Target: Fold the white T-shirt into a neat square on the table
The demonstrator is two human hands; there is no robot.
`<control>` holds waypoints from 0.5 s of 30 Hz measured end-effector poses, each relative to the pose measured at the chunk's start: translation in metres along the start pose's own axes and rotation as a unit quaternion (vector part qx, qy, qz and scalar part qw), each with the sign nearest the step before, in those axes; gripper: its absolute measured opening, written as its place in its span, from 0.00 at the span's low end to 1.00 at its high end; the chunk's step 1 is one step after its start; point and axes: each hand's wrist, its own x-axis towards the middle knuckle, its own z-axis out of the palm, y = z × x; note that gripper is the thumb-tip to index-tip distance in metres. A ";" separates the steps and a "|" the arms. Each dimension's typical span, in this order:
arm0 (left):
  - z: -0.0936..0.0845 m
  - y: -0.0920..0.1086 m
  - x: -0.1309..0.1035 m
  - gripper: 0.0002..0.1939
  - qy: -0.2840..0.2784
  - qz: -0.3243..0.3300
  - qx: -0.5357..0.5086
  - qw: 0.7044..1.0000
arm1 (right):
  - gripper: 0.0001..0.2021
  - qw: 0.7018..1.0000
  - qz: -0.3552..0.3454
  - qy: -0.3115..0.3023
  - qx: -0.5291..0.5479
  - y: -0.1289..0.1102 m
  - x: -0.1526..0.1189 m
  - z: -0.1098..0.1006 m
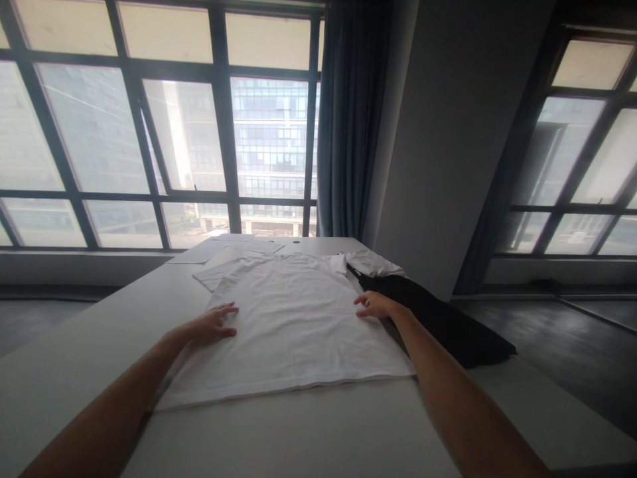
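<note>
A white T-shirt (293,325) lies spread out on the white table (293,438), its hem toward me and a few soft wrinkles across it. Over its left edge rests my left hand (212,325), fingers apart and stretched inward. My right hand (374,305) is at the shirt's right side, fingers spread and slightly bent, with nothing gripped. Whether the right fingertips press on the cloth or hover just over it, I cannot tell. Part of the right edge is hidden by my right hand and forearm.
Right of the shirt lies a black garment (442,318), reaching the table's right side. A crumpled white cloth (375,263) sits at its far end. Sheets of paper (213,252) lie at the far left. Beyond the table are windows (271,133) and a dark curtain (348,119).
</note>
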 end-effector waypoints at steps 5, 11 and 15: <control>-0.004 -0.008 0.000 0.55 -0.075 -0.021 0.047 0.996 | 0.17 0.998 0.020 -0.024 -0.055 0.000 0.007 0.004; -0.026 -0.013 0.021 0.50 -0.067 -0.039 0.033 0.996 | 0.13 0.989 0.071 -0.129 -0.028 -0.004 0.027 -0.007; -0.032 -0.043 0.054 0.38 0.111 -0.114 0.048 0.986 | 0.06 0.996 0.056 0.021 -0.058 -0.004 0.064 -0.006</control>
